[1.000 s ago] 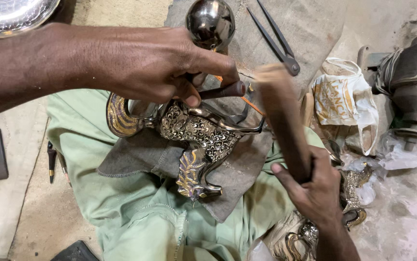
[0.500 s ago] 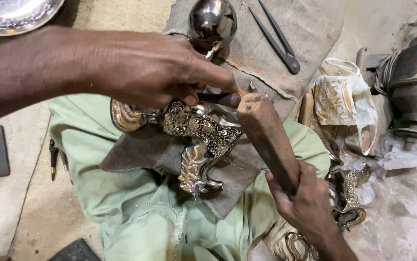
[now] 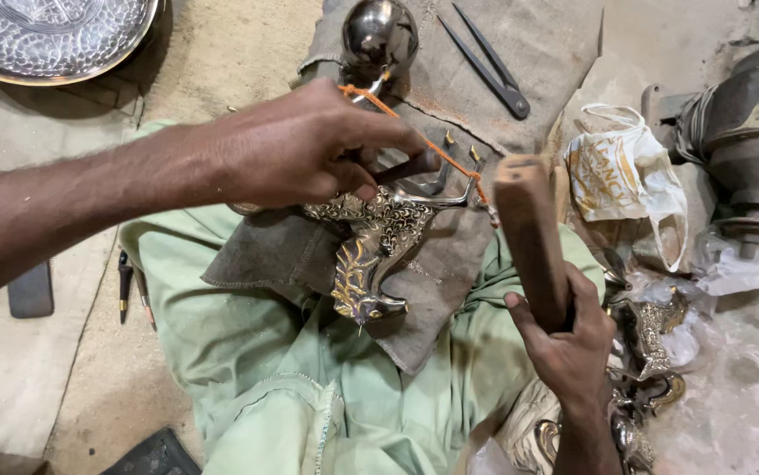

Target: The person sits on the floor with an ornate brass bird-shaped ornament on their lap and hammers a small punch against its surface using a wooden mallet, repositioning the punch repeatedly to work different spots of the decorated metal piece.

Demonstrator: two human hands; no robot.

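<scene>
Two hands busy: left hand point(image 3: 296, 149) pins ornate metal figure point(image 3: 370, 251); right hand point(image 3: 564, 339) grips wooden block point(image 3: 529, 233).

The left hand point(image 3: 296, 149) covers one end of the ornate metal figure point(image 3: 375, 242), the hammered tray point(image 3: 45, 53) runs past the top edge, and the grey machine point(image 3: 740, 132) off the right.

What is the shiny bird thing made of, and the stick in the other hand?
The bird figure looks like metal: silvery, glossy, with engraved patterns and gold-toned feather lines. Which metal cannot be told. The stick in the right hand looks like wood: dull brown, matte, with a worn, rounded top. The left hand steadies the figure on a grey cloth.
</scene>
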